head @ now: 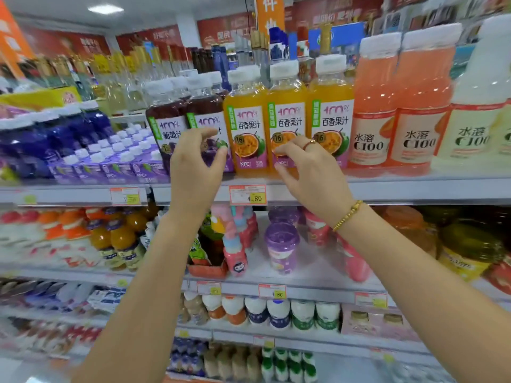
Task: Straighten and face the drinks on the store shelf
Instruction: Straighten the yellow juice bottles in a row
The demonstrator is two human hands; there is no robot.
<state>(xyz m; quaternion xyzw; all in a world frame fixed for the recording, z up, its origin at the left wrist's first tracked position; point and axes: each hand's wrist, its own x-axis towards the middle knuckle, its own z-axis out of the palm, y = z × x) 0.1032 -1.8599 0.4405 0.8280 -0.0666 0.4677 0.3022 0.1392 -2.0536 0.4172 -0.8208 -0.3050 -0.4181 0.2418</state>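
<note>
Head view, left hand spread before grape bottle, right hand spread before passion-fruit bottle

Grape juice bottles stand left of passionfruit bottles.

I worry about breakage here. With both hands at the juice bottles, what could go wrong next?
The passion fruit bottles stand close together near the shelf edge; turning one with the right hand may push a neighbour off. The left hand could likewise tip the grape juice bottle.
</note>
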